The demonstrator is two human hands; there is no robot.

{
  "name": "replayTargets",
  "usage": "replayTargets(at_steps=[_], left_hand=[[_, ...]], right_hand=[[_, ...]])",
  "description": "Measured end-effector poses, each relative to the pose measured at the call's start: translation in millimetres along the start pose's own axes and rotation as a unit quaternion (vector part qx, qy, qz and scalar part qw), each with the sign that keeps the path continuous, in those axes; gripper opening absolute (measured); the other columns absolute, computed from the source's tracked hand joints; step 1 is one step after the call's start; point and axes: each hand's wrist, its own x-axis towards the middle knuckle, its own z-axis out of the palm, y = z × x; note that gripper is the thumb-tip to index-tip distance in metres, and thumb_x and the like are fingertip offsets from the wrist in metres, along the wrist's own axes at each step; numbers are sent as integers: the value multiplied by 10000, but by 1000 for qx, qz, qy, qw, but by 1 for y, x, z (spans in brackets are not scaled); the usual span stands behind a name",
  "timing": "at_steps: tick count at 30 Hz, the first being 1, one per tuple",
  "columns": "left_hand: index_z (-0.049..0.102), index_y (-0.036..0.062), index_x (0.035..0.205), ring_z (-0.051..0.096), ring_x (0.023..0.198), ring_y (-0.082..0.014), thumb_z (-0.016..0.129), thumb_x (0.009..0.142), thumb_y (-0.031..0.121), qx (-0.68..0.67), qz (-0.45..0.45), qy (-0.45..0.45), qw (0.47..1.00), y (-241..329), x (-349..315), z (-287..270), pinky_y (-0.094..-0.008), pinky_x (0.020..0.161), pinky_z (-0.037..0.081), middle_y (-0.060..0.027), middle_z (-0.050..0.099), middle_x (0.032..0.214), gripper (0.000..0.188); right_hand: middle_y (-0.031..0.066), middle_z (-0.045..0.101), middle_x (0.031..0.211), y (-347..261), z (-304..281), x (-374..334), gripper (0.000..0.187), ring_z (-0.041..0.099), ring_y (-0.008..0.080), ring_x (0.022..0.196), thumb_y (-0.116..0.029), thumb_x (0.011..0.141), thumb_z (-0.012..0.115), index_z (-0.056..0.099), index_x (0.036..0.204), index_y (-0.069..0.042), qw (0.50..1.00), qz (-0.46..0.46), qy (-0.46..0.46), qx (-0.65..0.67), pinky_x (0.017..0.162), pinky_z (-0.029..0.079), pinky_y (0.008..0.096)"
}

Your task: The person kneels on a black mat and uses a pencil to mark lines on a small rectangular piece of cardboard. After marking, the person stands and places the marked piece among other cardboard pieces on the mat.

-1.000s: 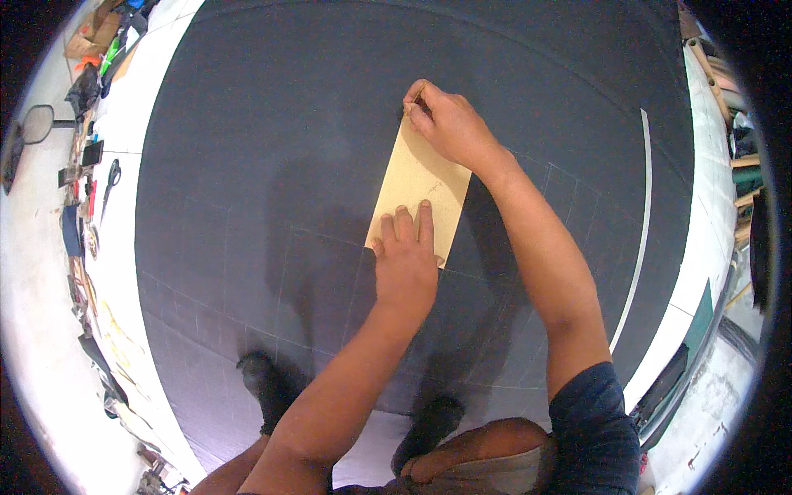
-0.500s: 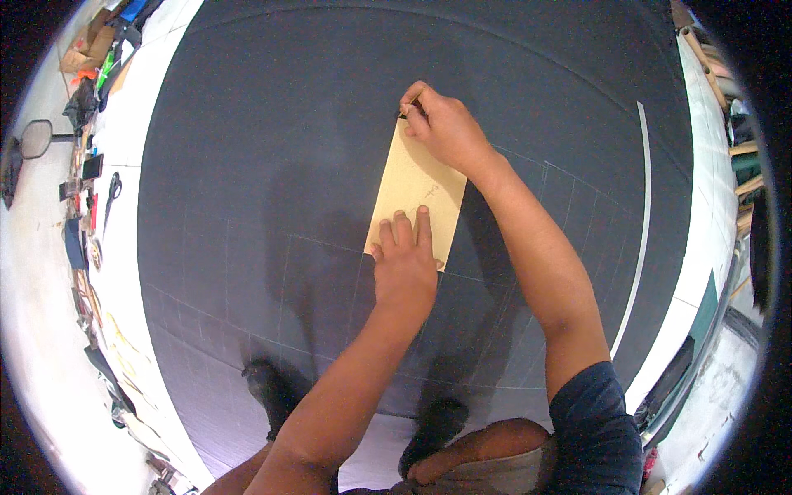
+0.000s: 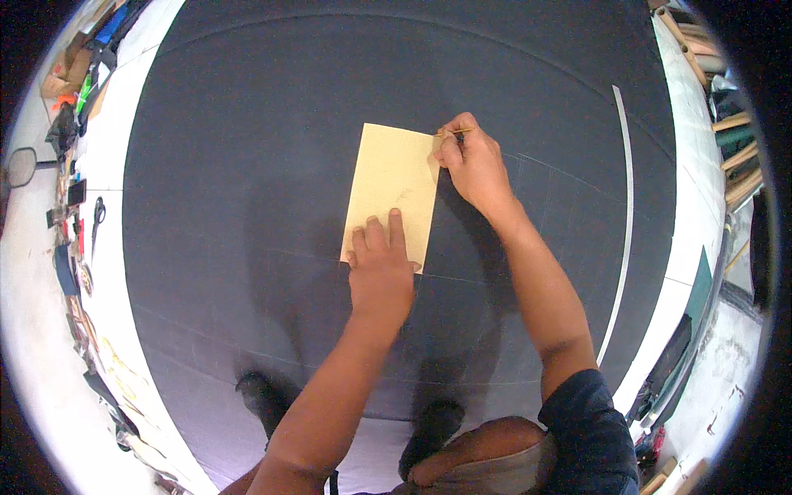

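Note:
A pale yellow rectangular card [image 3: 392,165] with a small handwritten mark lies flat on dark cloth [image 3: 247,107]. My left hand [image 3: 379,268] rests on its near end, fingers spread and pressing down. At the card's far right corner, my right hand [image 3: 474,161] pinches a thin yellowish pencil [image 3: 462,130]. The pencil's tip is mostly hidden by the fingers, so whether it touches the cloth is unclear. Faint pale lines run over the cloth on both sides of the card, several of them forming narrow upright strips.
A long white ruler-like strip [image 3: 629,181] lies on the cloth at the right. Scissors [image 3: 99,216] rest on the white border at the left, beside assorted small items. Rolls and sticks [image 3: 738,157] stand at the far right. My feet [image 3: 433,429] are on the cloth's near part.
My right hand has gone from the card's far left corner to its far right corner with the pencil. My left hand stays on the card. The whole view has shifted slightly.

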Motion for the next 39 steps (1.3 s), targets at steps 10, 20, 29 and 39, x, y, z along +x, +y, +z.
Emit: replayTargets(at_steps=[10,20,29,39], left_hand=[[283,95,1596,384,1405,-455,775,869,318,14,1,-5,1000,-1,-2,0,-565,1078,472,-234,367,1523,906],[304,115,1590,382,1397,-393,789,865,349,58,-11,-9,998,5,-2,-3,-481,1044,530,-173,361,1508,903],[365,143,1578,408,1407,-394,634,925,572,155,33,106,982,-26,-19,12,-607,1125,372,-203,401,1532,827],[400,-60,1507,522,1344,-428,430,989,668,-28,-231,-36,972,-87,8,-53,-631,1158,276,-292,557,1423,894]], right_hand=[[178,703,986,12,11,-6,146,752,207,810,-107,1028,509,511,1069,32,998,34,48,24,744,610,339],[181,668,911,16,11,-10,134,713,252,731,-150,1016,569,537,1075,-33,946,110,125,279,649,562,415],[59,623,936,28,-71,-133,327,568,102,711,-316,1112,438,562,1244,-45,898,149,34,413,603,473,264],[30,655,938,46,-67,-270,329,597,97,778,-320,1123,408,592,1155,-48,926,193,75,314,693,493,267]])
